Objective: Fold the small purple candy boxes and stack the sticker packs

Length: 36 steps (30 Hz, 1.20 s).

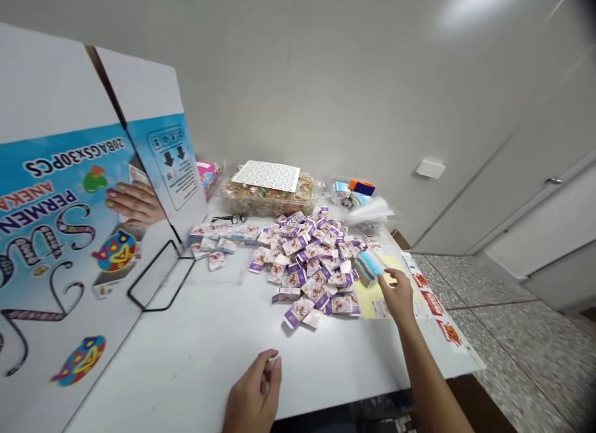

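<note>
My right hand (398, 293) reaches out over the white table (195, 352), its fingertips touching a light-blue bundle of sachets (369, 265) at the right edge of a heap of small purple-and-white packets (310, 259). The fingers are partly spread around the bundle. My left hand (255, 392) rests near the table's front edge with its fingers curled in; a small white thing seems pinched at the fingertips, too small to name.
A large printed cardboard box (60, 234) stands at the left, with another person's hand (135, 202) behind its flap. At the back are a clear tub of sweets (267, 197), glasses (231, 218) and plastic bags (365, 209). Yellow paper (372, 293) and printed sheets lie at the right edge.
</note>
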### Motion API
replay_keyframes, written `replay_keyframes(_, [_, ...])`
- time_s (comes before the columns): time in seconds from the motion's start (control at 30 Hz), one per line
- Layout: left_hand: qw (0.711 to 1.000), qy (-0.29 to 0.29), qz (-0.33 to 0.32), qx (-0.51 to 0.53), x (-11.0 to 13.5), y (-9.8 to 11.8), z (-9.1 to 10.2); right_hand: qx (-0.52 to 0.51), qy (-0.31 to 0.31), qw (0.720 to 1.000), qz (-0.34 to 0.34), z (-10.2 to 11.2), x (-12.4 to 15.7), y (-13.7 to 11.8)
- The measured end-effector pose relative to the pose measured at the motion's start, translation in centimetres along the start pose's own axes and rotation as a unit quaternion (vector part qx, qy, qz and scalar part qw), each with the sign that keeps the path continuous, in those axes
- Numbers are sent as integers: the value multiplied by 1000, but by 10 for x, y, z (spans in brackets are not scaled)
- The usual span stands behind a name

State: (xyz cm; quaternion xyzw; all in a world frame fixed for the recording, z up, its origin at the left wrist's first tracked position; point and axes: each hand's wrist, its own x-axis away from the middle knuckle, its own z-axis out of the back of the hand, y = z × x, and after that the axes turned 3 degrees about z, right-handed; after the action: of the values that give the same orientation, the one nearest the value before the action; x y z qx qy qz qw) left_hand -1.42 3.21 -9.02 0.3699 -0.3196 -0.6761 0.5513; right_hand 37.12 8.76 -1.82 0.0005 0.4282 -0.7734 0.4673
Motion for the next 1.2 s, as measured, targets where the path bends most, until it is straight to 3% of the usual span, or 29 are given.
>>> replay_keyframes(0.2, [996,37,-62,-44,1,-1,-3,85,-115,990,12,-13,-42,18])
replay_keyframes(0.37, [992,60,-95,-55,0,3,-3,101,-198,975,11,-26,-57,27])
replay_keyframes(0.5, [992,60,-99,-59,0,3,-3,74,-197,978,0,-26,-59,31])
replay_keyframes(0.7, [991,61,-104,-65,2,1,-4,-48,-139,986,-76,-16,-55,36])
replay_keyframes(0.93, [989,59,-116,-65,0,2,-4,-290,-79,942,-150,2,-18,30])
replay_keyframes(1.1, [986,63,-125,-87,1,2,-7,-423,-63,892,-147,8,38,0])
replay_keyframes(1.13, [986,66,-128,-87,2,3,-8,-447,-60,879,-155,7,55,-8])
replay_keyframes(1.2, [984,78,-139,-75,3,10,-10,-538,-67,815,-207,-1,95,-27])
